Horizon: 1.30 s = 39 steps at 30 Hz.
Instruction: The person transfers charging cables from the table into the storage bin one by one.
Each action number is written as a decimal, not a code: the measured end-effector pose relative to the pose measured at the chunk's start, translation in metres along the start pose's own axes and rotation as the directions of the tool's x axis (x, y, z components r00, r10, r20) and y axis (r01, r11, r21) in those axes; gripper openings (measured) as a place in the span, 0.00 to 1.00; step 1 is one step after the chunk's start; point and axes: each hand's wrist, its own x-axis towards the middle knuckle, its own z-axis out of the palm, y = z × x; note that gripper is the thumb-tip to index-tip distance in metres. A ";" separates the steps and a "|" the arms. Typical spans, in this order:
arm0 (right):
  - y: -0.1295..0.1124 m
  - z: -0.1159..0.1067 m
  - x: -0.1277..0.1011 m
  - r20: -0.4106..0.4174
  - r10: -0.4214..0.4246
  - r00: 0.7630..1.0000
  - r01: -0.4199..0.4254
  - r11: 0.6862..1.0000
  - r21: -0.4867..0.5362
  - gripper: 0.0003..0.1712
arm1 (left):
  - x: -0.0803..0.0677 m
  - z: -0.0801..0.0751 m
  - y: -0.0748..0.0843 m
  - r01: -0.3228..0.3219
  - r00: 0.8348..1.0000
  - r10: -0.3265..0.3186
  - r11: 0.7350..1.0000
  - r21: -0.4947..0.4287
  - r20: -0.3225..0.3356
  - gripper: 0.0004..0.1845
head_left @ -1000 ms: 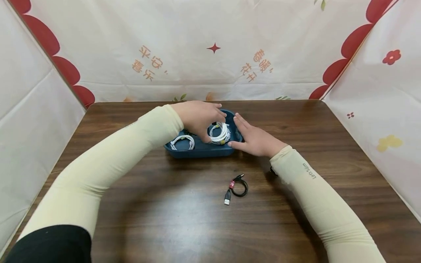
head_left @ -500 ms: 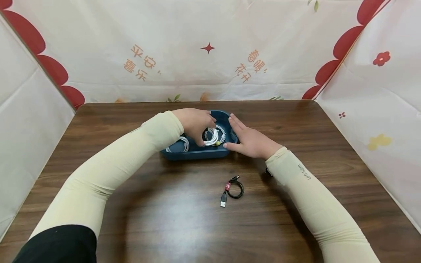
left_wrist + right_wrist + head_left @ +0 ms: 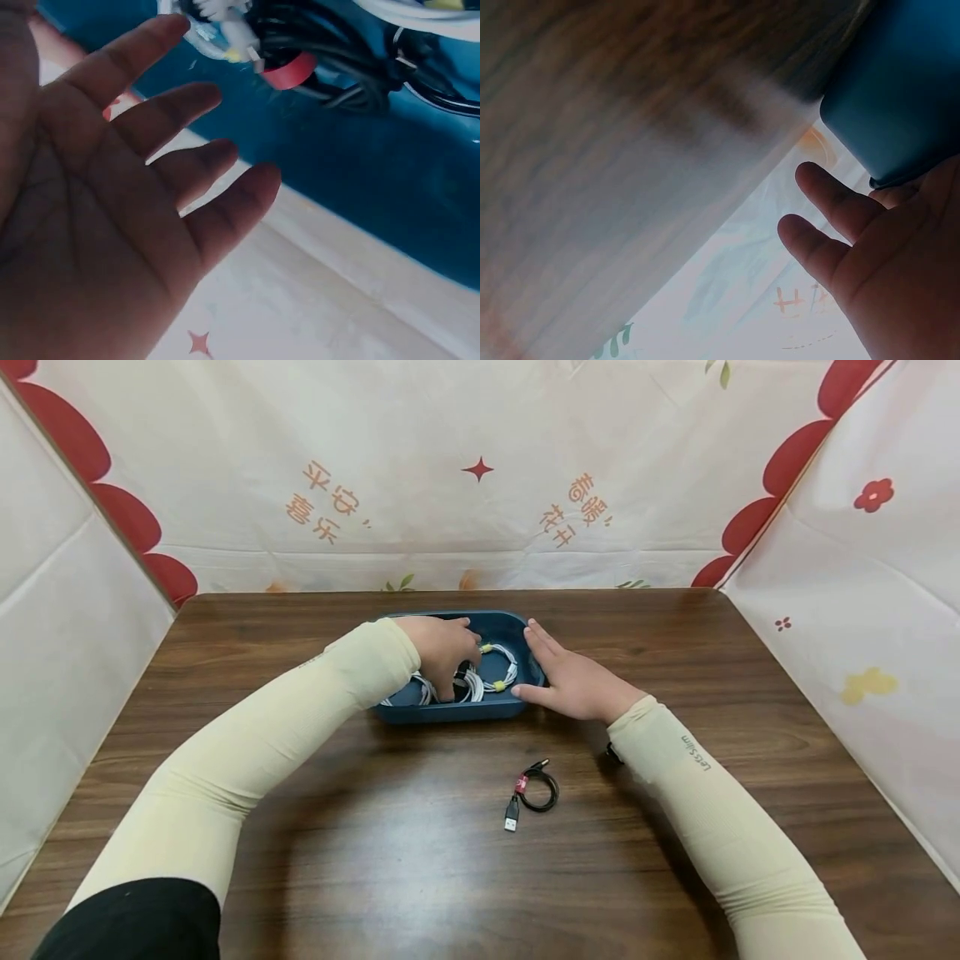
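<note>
Wooden table (image 3: 375,860) is carrying our blue tray (image 3: 450,710). Our left hand (image 3: 442,647), fingers relaxed, is now lower inside it, hiding part of the white cables (image 3: 495,672). Our right hand (image 3: 573,681) is still pressing straight fingers against the tray's right end.

Dark blue oval tray (image 3: 450,712) mid-table, coiled white cables (image 3: 497,667) and a black cable (image 3: 352,71) inside.

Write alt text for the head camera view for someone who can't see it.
A person's left hand reaches into a dark blue oval plastic tray holding coiled white cables, while the right hand rests flat against the tray's right end. Nearer the camera, a small coiled black USB cable lies on the dark wooden table.
</note>
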 end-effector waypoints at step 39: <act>-0.002 0.003 -0.003 -0.022 -0.005 1.000 0.005 1.000 0.011 0.57 | -0.013 0.079 0.140 -0.124 0.941 0.181 0.970 0.207 -0.287 0.42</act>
